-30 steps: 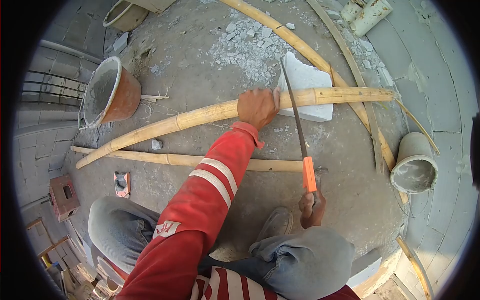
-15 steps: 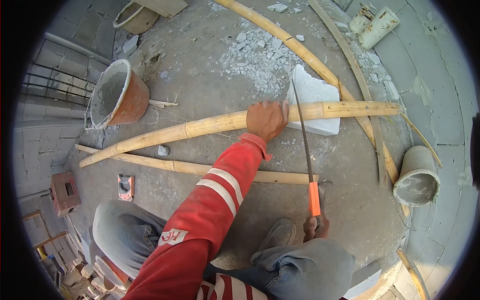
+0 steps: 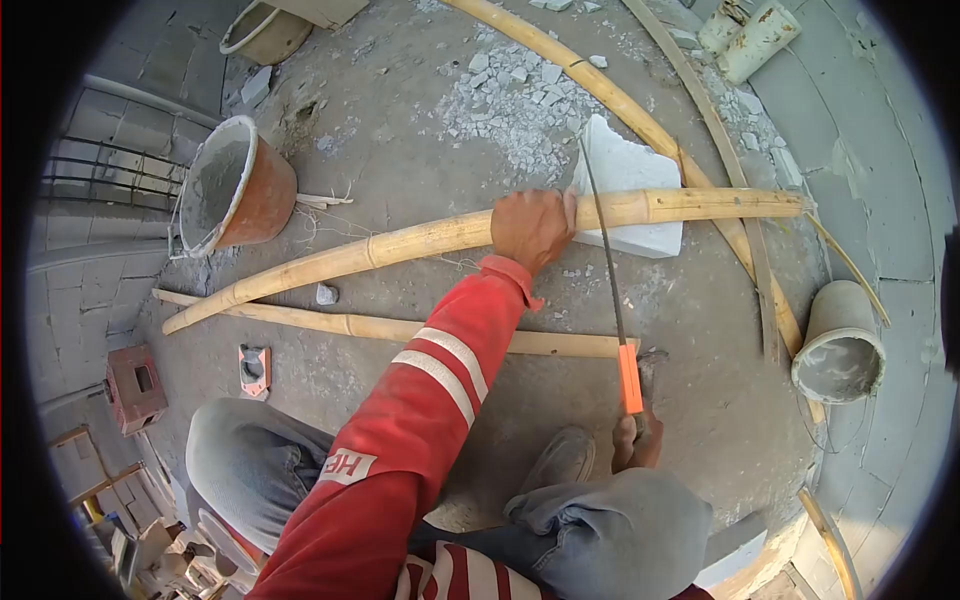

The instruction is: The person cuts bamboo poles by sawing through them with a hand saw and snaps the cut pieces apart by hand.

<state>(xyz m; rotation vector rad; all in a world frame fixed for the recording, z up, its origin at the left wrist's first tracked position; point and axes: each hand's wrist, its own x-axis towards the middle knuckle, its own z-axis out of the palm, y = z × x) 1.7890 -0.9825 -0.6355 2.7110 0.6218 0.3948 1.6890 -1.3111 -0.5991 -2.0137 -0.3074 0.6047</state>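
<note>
My left hand point(image 3: 533, 228) is wrapped over a thick bamboo pole point(image 3: 425, 238) and presses it down near a white block point(image 3: 640, 160). The pole's right part rests across that block. In my right hand point(image 3: 637, 440) is a hand saw point(image 3: 628, 378) with an orange section on its handle. Its long, narrow blade crosses the pole just right of my left hand, over the block's left edge. Whether the teeth have cut into the bamboo I cannot tell. Part of the right hand is hidden behind my knee.
A split bamboo strip point(image 3: 450, 333) lies under the pole on the floor. Another bamboo pole point(image 3: 640, 120) and a wooden strip point(image 3: 700, 100) run behind the block. A mortar bucket point(image 3: 270, 200) stands left, a grey bucket point(image 3: 840, 325) right. White rubble point(image 3: 510, 110) lies beyond.
The saw and my right hand have slid slightly forward, away from me. My left hand keeps its place on the pole. The whole view has shifted a little.
</note>
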